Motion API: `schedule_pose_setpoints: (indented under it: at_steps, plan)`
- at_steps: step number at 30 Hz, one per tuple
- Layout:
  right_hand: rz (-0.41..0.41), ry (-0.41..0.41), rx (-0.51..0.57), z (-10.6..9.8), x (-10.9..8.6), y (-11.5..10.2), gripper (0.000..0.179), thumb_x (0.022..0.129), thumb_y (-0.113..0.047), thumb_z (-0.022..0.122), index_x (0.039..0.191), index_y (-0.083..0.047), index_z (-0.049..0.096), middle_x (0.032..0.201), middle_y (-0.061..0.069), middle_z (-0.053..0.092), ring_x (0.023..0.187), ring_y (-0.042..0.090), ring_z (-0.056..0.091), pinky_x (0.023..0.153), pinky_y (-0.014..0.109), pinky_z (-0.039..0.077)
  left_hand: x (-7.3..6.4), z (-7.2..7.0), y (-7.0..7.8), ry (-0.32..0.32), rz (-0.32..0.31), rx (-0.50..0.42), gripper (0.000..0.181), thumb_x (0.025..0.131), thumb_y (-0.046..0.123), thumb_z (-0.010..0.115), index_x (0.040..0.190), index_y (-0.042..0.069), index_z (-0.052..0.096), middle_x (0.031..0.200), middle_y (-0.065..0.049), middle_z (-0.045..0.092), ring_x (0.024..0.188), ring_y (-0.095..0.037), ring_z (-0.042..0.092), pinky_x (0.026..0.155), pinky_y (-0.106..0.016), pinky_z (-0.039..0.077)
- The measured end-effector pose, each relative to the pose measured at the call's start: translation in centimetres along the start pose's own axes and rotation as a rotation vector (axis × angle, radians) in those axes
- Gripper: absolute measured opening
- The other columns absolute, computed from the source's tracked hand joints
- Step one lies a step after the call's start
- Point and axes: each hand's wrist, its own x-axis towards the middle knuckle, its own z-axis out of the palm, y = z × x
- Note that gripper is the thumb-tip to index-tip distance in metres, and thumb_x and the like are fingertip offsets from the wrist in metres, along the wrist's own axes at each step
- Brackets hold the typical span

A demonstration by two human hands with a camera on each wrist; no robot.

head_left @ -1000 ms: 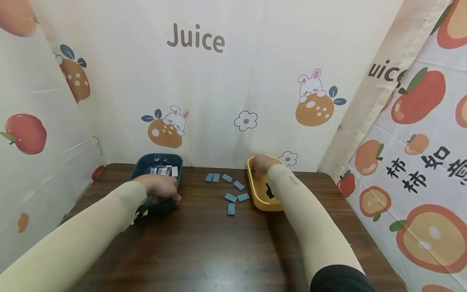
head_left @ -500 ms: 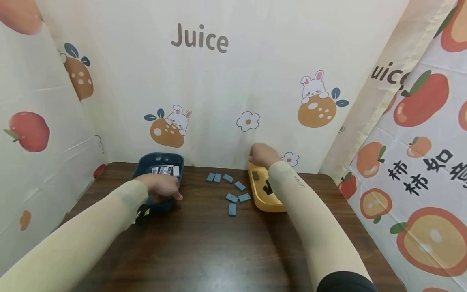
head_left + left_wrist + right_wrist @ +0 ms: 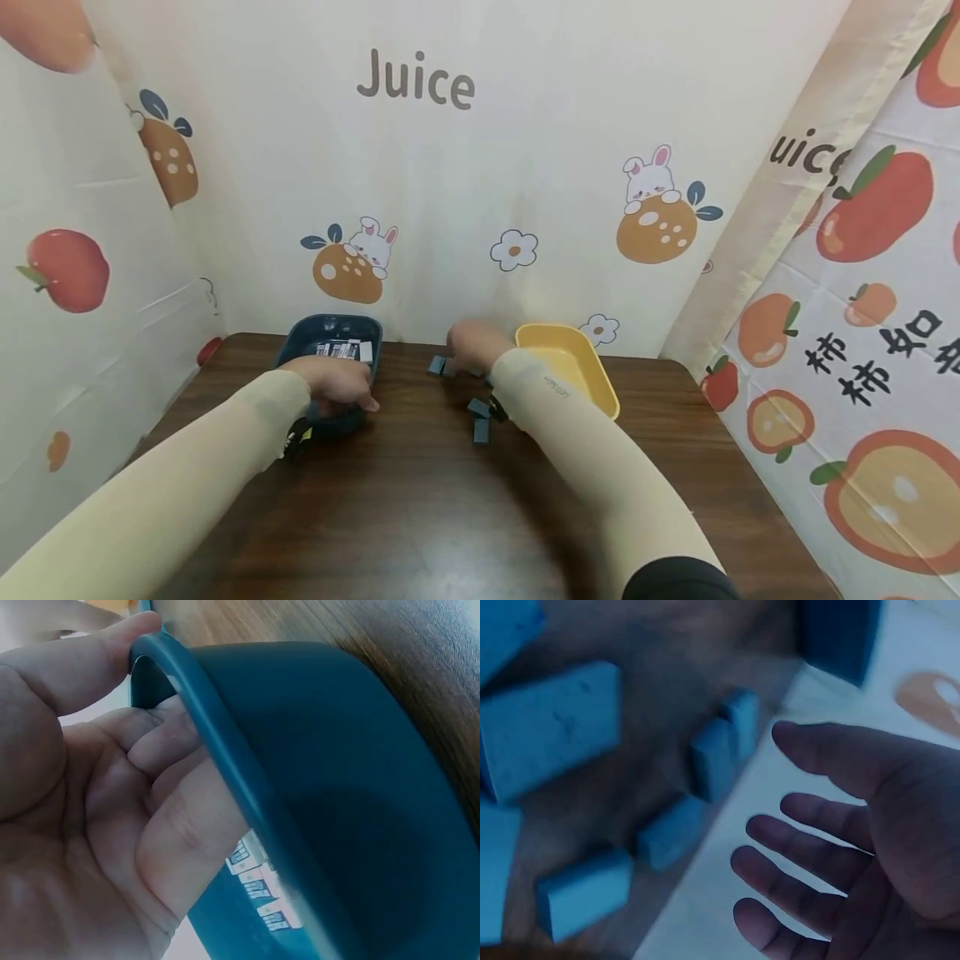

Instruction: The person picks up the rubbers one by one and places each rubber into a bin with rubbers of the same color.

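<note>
My left hand (image 3: 339, 383) grips the side wall of a dark blue plastic bin (image 3: 300, 735), thumb on the rim and fingers inside. White pieces with dark print (image 3: 266, 900) lie in that bin. Over the table, my right hand (image 3: 480, 346) hovers above several small blue-grey rectangular blocks (image 3: 481, 431); its fingers are spread apart with nothing between them in the right wrist view. Two blocks (image 3: 714, 757) stand close together just ahead of the thumb. The hand and forearm hide some blocks in the head view.
A yellow bin (image 3: 602, 383) stands right of the blocks, partly behind my right forearm. The brown wooden table (image 3: 405, 500) ends against a white curtain (image 3: 442, 208) printed with fruit and rabbits. Similar printed cloth hangs at both sides.
My right hand has lifted out of the yellow bin and moved left over the blocks. A dark block showed in that bin half a second ago. My left hand keeps its hold.
</note>
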Motion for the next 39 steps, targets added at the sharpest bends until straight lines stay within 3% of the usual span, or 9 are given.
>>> schedule_pose_setpoints:
  at_steps: [2, 6, 14, 18, 23, 28, 33, 39]
  plan:
    - [-0.015, -0.003, -0.058, 1.0, 0.5, -0.3, 0.010, 0.096, -0.019, 0.087, 0.097, -0.014, 0.078, 0.092, 0.001, 0.078, 0.080, 0.019, 0.069, 0.074, 0.035, 0.061, 0.1, 0.0, 0.3, 0.000, -0.003, 0.009, 0.027, 0.109, 0.033, 0.073, 0.105, 0.006, 0.073, 0.091, -0.008, 0.068, 0.076, -0.022, 0.065, 0.068, -0.031, 0.057]
    - [0.016, -0.017, -0.095, 2.5, 1.3, -0.5, 0.018, 0.095, -0.015, 0.084, 0.083, -0.016, 0.070, 0.081, -0.001, 0.070, 0.072, 0.019, 0.061, 0.065, 0.034, 0.055, 0.6, 0.0, 0.5, -0.019, -0.009, 0.019, 0.029, 0.108, 0.033, 0.074, 0.114, 0.005, 0.073, 0.106, -0.013, 0.070, 0.089, -0.027, 0.069, 0.074, -0.035, 0.062]
    - [0.040, -0.023, -0.105, 3.3, 2.0, -0.6, 0.013, 0.099, -0.016, 0.085, 0.090, -0.013, 0.077, 0.088, 0.001, 0.076, 0.078, 0.019, 0.065, 0.074, 0.036, 0.062, 0.4, 0.0, 0.4, -0.028, 0.000, 0.008, 0.033, 0.110, 0.035, 0.071, 0.100, 0.004, 0.077, 0.084, -0.004, 0.064, 0.073, -0.019, 0.063, 0.070, -0.031, 0.059]
    - [0.031, -0.023, -0.076, 3.1, 1.8, -0.2, 0.013, 0.099, -0.014, 0.083, 0.088, -0.013, 0.075, 0.085, 0.001, 0.074, 0.075, 0.019, 0.062, 0.070, 0.034, 0.058, 0.2, 0.1, 0.6, -0.013, 0.003, 0.002, 0.031, 0.110, 0.035, 0.071, 0.105, 0.004, 0.077, 0.093, -0.006, 0.067, 0.081, -0.022, 0.065, 0.074, -0.033, 0.062]
    - [0.058, -0.048, 0.049, 1.5, 0.4, 0.3, 0.009, 0.096, -0.013, 0.083, 0.092, -0.011, 0.074, 0.088, 0.005, 0.075, 0.075, 0.023, 0.066, 0.065, 0.035, 0.057, 0.2, 0.0, 0.7, -0.005, 0.007, -0.001, 0.030, 0.110, 0.034, 0.071, 0.108, 0.004, 0.076, 0.100, -0.009, 0.069, 0.087, -0.025, 0.067, 0.076, -0.035, 0.063]
    - [0.108, 0.001, 0.207, -1.8, -1.8, 1.4, 0.017, 0.096, -0.017, 0.086, 0.106, -0.007, 0.077, 0.101, 0.007, 0.078, 0.085, 0.023, 0.071, 0.073, 0.036, 0.062, 0.3, -0.2, 0.4, -0.015, 0.016, -0.008, 0.030, 0.110, 0.035, 0.071, 0.098, 0.008, 0.073, 0.087, -0.004, 0.065, 0.075, -0.020, 0.063, 0.068, -0.030, 0.057]
    - [0.111, 0.086, 0.196, -4.5, -3.6, 4.0, 0.017, 0.098, -0.023, 0.087, 0.104, -0.008, 0.080, 0.098, 0.008, 0.076, 0.085, 0.024, 0.067, 0.076, 0.037, 0.060, -0.1, -0.1, -0.1, 0.010, -0.002, -0.006, 0.031, 0.109, 0.036, 0.074, 0.093, 0.009, 0.073, 0.078, -0.001, 0.062, 0.068, -0.017, 0.060, 0.065, -0.028, 0.054]
    - [0.201, 0.123, 0.228, -6.0, -5.7, 7.9, 0.042, 0.098, -0.024, 0.088, 0.132, -0.001, 0.079, 0.120, 0.013, 0.080, 0.107, 0.029, 0.072, 0.102, 0.046, 0.063, -1.1, 0.2, 0.0, 0.102, -0.013, -0.030, 0.034, 0.107, 0.038, 0.078, 0.108, 0.005, 0.077, 0.098, -0.011, 0.074, 0.086, -0.024, 0.073, 0.078, -0.037, 0.068]
